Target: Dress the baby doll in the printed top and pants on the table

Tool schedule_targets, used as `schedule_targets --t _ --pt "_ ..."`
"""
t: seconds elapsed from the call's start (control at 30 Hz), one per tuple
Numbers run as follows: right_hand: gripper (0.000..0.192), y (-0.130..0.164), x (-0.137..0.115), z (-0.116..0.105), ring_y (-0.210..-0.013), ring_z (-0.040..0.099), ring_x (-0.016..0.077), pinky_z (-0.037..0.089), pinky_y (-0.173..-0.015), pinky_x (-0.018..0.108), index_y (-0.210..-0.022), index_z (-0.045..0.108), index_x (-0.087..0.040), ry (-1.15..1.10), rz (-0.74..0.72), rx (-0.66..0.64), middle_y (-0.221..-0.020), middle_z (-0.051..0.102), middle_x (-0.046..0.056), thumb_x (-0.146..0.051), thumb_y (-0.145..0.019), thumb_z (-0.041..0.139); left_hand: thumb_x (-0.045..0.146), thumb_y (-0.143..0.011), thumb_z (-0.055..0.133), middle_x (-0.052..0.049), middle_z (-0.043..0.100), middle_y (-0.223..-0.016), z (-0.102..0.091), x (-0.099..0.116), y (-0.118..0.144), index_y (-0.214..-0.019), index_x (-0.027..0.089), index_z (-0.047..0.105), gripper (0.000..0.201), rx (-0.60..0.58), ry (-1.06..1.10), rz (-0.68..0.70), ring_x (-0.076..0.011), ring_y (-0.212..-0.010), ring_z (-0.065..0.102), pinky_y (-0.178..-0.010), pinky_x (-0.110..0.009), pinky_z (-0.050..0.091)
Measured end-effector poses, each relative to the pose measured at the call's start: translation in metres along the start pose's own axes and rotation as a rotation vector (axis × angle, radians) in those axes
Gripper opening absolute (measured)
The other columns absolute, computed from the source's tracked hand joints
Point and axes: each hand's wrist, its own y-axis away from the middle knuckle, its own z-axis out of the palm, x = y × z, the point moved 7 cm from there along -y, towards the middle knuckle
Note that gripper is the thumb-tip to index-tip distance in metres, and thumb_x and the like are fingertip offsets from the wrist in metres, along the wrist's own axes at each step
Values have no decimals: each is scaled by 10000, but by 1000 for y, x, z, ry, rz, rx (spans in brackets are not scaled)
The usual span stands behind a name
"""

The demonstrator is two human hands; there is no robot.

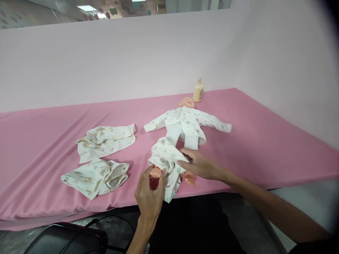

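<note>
A baby doll lies on its back on the pink cloth, wearing a white printed baby shirt with its sleeves spread out. White baby pants with a small print cover one of the doll's legs, and that foot sticks out of the cuff. My left hand curls thumb and fingers around the cuff beside this foot. On the other side, my right hand pinches the pants' fabric near the doll's knees. The doll's other foot rests bare below my right hand.
Left of the doll lie two more printed baby garments, a spread one and a bunched one. A pump bottle stands by the doll's head. White walls border the pink-covered table; a black chair is below its front edge.
</note>
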Motion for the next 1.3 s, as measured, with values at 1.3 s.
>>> schedule_targets --t 1.3 --pt "224 -33 -17 8 -823 517 178 387 -757 313 -736 504 -180 326 -331 -329 -840 553 27 -329 -880 589 245 -914 589 -122 546 -1185 -9 0 -1 -1239 189 608 330 96 -149 171 -223 -1102 562 -907 -330 474"
